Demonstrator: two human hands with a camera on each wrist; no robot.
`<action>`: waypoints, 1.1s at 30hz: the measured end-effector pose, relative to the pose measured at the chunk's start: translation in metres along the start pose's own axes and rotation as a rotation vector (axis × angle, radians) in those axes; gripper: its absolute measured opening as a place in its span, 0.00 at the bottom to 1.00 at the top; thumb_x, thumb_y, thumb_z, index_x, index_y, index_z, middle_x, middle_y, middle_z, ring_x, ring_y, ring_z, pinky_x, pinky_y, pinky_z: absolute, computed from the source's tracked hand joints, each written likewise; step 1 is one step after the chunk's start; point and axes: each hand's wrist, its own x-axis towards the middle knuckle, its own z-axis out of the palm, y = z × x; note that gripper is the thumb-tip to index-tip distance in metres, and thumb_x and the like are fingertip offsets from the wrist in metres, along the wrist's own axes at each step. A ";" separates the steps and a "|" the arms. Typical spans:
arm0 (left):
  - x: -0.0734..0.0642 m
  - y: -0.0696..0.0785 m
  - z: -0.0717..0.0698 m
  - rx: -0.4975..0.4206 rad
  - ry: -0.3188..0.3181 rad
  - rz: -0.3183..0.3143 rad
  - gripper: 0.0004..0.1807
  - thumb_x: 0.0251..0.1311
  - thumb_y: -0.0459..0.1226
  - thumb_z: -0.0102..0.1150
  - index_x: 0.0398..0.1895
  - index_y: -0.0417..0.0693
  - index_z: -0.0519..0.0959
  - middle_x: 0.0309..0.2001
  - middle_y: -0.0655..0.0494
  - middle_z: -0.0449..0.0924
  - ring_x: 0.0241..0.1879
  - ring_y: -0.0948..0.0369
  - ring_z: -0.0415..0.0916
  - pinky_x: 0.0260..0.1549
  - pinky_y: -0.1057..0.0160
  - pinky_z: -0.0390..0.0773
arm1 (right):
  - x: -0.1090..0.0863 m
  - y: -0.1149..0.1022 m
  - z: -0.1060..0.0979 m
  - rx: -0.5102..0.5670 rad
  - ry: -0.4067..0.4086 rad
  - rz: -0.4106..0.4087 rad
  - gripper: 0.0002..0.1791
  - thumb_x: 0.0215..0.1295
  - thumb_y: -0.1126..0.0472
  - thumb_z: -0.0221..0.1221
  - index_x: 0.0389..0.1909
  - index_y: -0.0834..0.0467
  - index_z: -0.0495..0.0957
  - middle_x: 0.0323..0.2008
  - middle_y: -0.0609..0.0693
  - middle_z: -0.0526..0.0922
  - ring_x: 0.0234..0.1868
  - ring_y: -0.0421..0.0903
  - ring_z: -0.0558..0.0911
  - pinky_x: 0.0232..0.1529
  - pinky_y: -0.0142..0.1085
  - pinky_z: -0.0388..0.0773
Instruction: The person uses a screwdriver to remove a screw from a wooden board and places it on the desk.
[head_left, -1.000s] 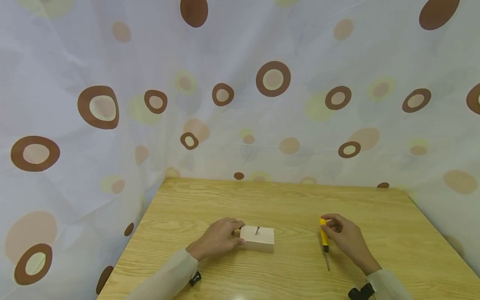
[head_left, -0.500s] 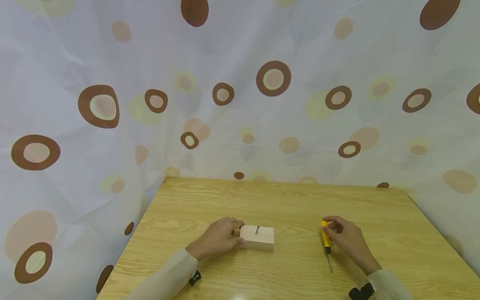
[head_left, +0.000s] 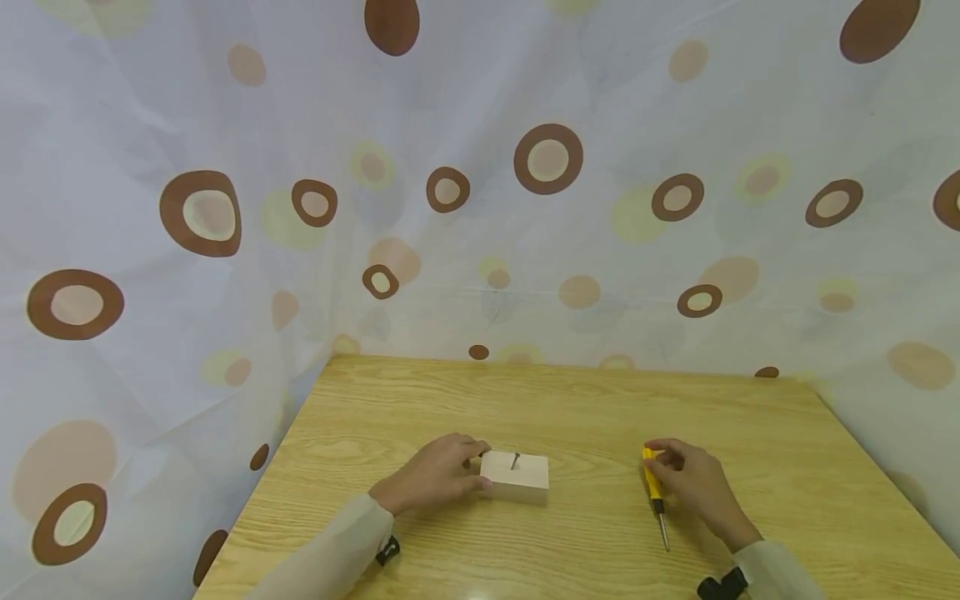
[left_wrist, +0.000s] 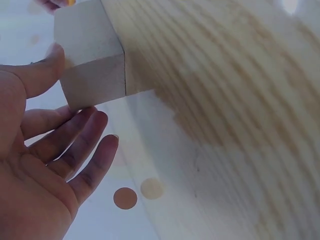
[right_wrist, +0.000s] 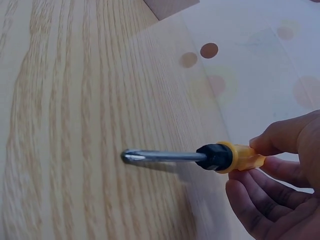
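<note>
A pale wooden block (head_left: pixel 525 477) lies on the table, with a dark screw (head_left: pixel 515 461) standing tilted out of its top face. My left hand (head_left: pixel 435 475) holds the block at its left end, thumb on the near side and fingers at the far side; the left wrist view shows the thumb and fingertips against the block (left_wrist: pixel 95 55). To the right, my right hand (head_left: pixel 693 483) pinches the yellow handle of a Phillips screwdriver (head_left: pixel 654 492) between thumb and fingers. Its metal shaft (right_wrist: pixel 165 156) points down toward the table and the near edge, below a black collar.
The wood-grain table (head_left: pixel 585 408) spreads around both hands. A white curtain (head_left: pixel 480 233) with brown and beige spots closes off the back and both sides. Dark wrist devices (head_left: pixel 722 585) sit below the pale sleeves.
The screwdriver has swung slightly, its tip shifting right and toward the near edge, and the right-hand fingers have come down a little. The left hand and block stay in place.
</note>
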 end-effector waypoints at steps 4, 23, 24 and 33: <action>0.002 0.000 -0.003 -0.035 0.010 0.003 0.37 0.60 0.61 0.51 0.64 0.46 0.71 0.57 0.56 0.75 0.43 0.65 0.75 0.41 0.67 0.76 | 0.000 0.003 0.001 -0.012 -0.001 0.010 0.23 0.66 0.51 0.59 0.57 0.60 0.75 0.39 0.51 0.82 0.34 0.44 0.79 0.29 0.36 0.77; 0.030 0.019 -0.004 -0.119 0.145 0.216 0.16 0.66 0.43 0.56 0.55 0.52 0.78 0.45 0.61 0.82 0.37 0.74 0.75 0.36 0.75 0.74 | 0.000 0.010 0.002 0.013 -0.017 0.019 0.24 0.66 0.49 0.59 0.56 0.61 0.75 0.40 0.52 0.81 0.33 0.44 0.80 0.29 0.34 0.78; 0.031 0.019 -0.003 -0.119 0.143 0.225 0.16 0.66 0.42 0.56 0.55 0.51 0.78 0.45 0.62 0.82 0.37 0.74 0.75 0.36 0.75 0.74 | 0.000 0.010 0.002 0.010 -0.017 0.022 0.24 0.66 0.49 0.59 0.56 0.60 0.75 0.40 0.52 0.81 0.33 0.44 0.80 0.29 0.34 0.78; 0.039 0.023 0.001 -0.124 0.170 0.276 0.12 0.64 0.37 0.59 0.49 0.48 0.82 0.44 0.61 0.83 0.38 0.76 0.76 0.36 0.78 0.74 | -0.001 0.009 0.000 0.003 -0.024 0.035 0.25 0.66 0.47 0.58 0.56 0.60 0.76 0.41 0.52 0.81 0.35 0.45 0.79 0.30 0.35 0.78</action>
